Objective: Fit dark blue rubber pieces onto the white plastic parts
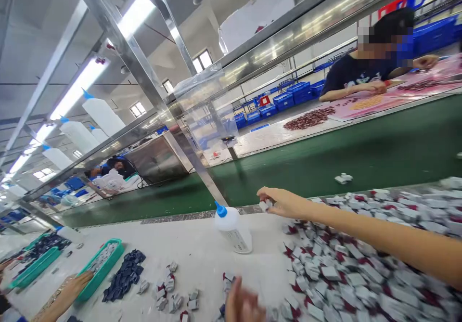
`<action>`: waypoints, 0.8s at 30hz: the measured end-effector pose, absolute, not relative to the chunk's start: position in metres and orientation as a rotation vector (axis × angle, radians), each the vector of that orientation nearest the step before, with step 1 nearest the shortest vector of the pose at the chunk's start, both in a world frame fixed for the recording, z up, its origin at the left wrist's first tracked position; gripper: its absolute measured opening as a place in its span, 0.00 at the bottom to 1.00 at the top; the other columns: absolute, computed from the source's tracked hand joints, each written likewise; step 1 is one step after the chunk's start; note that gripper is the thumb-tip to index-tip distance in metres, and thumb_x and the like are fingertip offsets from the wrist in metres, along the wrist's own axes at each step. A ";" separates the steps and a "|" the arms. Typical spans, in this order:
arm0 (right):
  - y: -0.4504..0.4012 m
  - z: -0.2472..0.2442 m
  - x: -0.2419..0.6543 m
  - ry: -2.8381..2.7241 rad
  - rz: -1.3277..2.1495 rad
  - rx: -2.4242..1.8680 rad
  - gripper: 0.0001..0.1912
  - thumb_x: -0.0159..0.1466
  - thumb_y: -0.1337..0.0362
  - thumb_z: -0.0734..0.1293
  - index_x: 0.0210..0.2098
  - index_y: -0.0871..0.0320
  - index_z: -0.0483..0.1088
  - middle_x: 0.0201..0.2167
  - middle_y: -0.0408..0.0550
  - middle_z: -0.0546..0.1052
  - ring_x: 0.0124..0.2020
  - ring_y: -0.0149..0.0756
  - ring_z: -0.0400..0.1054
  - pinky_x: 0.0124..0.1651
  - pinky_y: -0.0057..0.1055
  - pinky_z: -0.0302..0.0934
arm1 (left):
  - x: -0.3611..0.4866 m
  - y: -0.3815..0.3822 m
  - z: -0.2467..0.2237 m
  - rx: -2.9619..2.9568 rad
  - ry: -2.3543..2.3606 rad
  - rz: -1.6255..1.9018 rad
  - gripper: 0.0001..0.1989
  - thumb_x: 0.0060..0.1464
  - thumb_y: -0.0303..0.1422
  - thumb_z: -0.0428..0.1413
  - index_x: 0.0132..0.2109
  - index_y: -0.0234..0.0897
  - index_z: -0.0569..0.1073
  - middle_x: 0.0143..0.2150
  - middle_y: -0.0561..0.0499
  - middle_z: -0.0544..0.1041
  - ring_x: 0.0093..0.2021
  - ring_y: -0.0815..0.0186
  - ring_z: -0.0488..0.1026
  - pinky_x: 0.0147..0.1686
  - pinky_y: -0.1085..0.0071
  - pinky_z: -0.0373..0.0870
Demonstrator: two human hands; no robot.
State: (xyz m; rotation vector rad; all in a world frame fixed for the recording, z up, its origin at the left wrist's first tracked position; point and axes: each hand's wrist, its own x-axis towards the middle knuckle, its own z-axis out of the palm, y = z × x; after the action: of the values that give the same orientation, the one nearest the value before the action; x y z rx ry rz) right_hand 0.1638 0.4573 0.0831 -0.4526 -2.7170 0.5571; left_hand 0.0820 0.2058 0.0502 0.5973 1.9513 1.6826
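My right hand (279, 202) reaches in from the right, above the back edge of the white worktable (173, 238). Its fingers are closed on a small grey-white block piece (266, 204). At the bottom centre my left hand (245, 305) is smeared by motion, so its grip is unclear. Just behind it lies a small grey and dark-red piece (227, 279). Between the hands and slightly to the left stands a white squeeze bottle (234, 230) with a blue nozzle. A large heap of grey-white blocks with dark-red parts (335, 274) spreads below my right arm.
Behind the table runs a green conveyor belt (306, 144) carrying a small white piece (343, 178). At left are dark blue pieces (124, 275), a green tray (115, 252) and a co-worker's hand (74, 286). A metal post (197, 161) rises behind the bottle. Another person (355, 74) sits across.
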 end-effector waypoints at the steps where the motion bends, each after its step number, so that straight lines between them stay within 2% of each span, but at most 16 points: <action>1: 0.441 0.089 0.193 -2.716 0.564 -0.378 0.20 0.64 0.68 0.66 0.55 0.61 0.65 0.49 0.52 0.75 0.46 0.35 0.71 0.49 0.34 0.67 | 0.095 0.213 0.055 0.579 1.865 1.692 0.34 0.53 0.57 0.56 0.58 0.38 0.72 0.46 0.40 0.78 0.40 0.57 0.76 0.25 0.67 0.76; 4: 0.385 0.101 0.272 -2.735 0.555 -0.200 0.19 0.61 0.71 0.64 0.52 0.58 0.68 0.46 0.52 0.76 0.47 0.38 0.71 0.48 0.33 0.67 | 0.143 0.234 0.070 0.606 1.546 1.639 0.39 0.42 0.59 0.64 0.51 0.32 0.77 0.37 0.42 0.79 0.34 0.61 0.75 0.18 0.76 0.68; 6: 0.353 0.105 0.317 -2.753 0.533 -0.137 0.18 0.63 0.73 0.60 0.51 0.58 0.70 0.43 0.52 0.77 0.46 0.39 0.71 0.47 0.34 0.66 | 0.177 0.239 0.078 0.703 1.382 1.514 0.33 0.39 0.55 0.67 0.43 0.31 0.81 0.31 0.46 0.77 0.28 0.67 0.71 0.17 0.79 0.65; 8: 0.333 0.106 0.360 -2.769 0.511 -0.121 0.19 0.66 0.73 0.57 0.53 0.57 0.70 0.45 0.53 0.77 0.47 0.40 0.71 0.48 0.35 0.66 | 0.209 0.234 0.081 0.735 1.267 1.407 0.26 0.39 0.50 0.70 0.38 0.31 0.83 0.29 0.47 0.77 0.26 0.71 0.68 0.18 0.81 0.66; 10: 0.327 0.103 0.410 -2.758 0.456 -0.214 0.19 0.67 0.68 0.60 0.57 0.55 0.68 0.53 0.54 0.75 0.53 0.43 0.69 0.53 0.38 0.65 | 0.237 0.221 0.079 0.635 1.176 1.338 0.24 0.39 0.46 0.71 0.39 0.33 0.83 0.32 0.47 0.79 0.27 0.72 0.69 0.21 0.81 0.70; 12: 0.330 0.096 0.469 -2.651 0.384 -0.601 0.20 0.67 0.58 0.63 0.57 0.53 0.68 0.56 0.54 0.73 0.56 0.46 0.67 0.55 0.41 0.63 | 0.258 0.205 0.074 0.460 1.109 1.305 0.23 0.36 0.43 0.73 0.39 0.34 0.83 0.34 0.46 0.80 0.29 0.70 0.73 0.22 0.80 0.72; 14: 0.335 0.083 0.531 -2.402 0.331 -1.189 0.22 0.67 0.49 0.59 0.51 0.55 0.72 0.49 0.56 0.76 0.51 0.49 0.70 0.51 0.43 0.65 | 0.274 0.192 0.067 0.296 1.069 1.299 0.23 0.33 0.40 0.75 0.38 0.34 0.82 0.36 0.45 0.81 0.33 0.67 0.77 0.23 0.81 0.72; 16: 0.338 0.065 0.581 -2.283 0.351 -1.475 0.25 0.66 0.47 0.57 0.42 0.58 0.75 0.36 0.57 0.77 0.37 0.49 0.72 0.37 0.42 0.65 | 0.287 0.183 0.061 0.194 1.065 1.296 0.22 0.33 0.38 0.75 0.37 0.34 0.82 0.37 0.44 0.81 0.36 0.63 0.79 0.23 0.80 0.73; 17: 0.340 0.055 0.599 -2.269 0.396 -1.529 0.25 0.64 0.46 0.57 0.42 0.58 0.76 0.33 0.56 0.77 0.33 0.46 0.72 0.33 0.40 0.64 | 0.292 0.179 0.058 0.170 1.072 1.285 0.21 0.35 0.37 0.75 0.38 0.34 0.82 0.38 0.43 0.81 0.37 0.62 0.79 0.24 0.80 0.74; 19: 0.343 0.038 0.615 -2.273 0.484 -1.548 0.26 0.62 0.45 0.59 0.45 0.57 0.75 0.33 0.53 0.77 0.30 0.43 0.71 0.31 0.37 0.64 | 0.300 0.175 0.056 0.156 1.104 1.256 0.19 0.37 0.35 0.74 0.38 0.34 0.82 0.40 0.42 0.81 0.37 0.62 0.79 0.23 0.80 0.73; 22: 0.353 0.025 0.609 -2.246 0.561 -1.555 0.29 0.64 0.43 0.57 0.51 0.58 0.71 0.35 0.52 0.77 0.31 0.41 0.70 0.33 0.36 0.63 | 0.307 0.174 0.056 0.150 1.144 1.271 0.17 0.38 0.34 0.73 0.38 0.35 0.81 0.41 0.43 0.81 0.36 0.65 0.79 0.21 0.82 0.71; 24: 0.361 0.027 0.598 -2.237 0.600 -1.551 0.27 0.64 0.45 0.57 0.50 0.58 0.70 0.32 0.50 0.76 0.29 0.40 0.70 0.31 0.34 0.61 | 0.308 0.174 0.058 0.143 1.154 1.306 0.18 0.37 0.34 0.74 0.37 0.35 0.81 0.40 0.44 0.81 0.35 0.66 0.78 0.21 0.82 0.71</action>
State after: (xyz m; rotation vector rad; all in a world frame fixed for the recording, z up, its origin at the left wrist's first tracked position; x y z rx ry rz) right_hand 0.5984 0.3605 0.0267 -1.5513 -2.2370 0.5997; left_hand 0.3077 0.1744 0.0577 0.1426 1.1544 1.3056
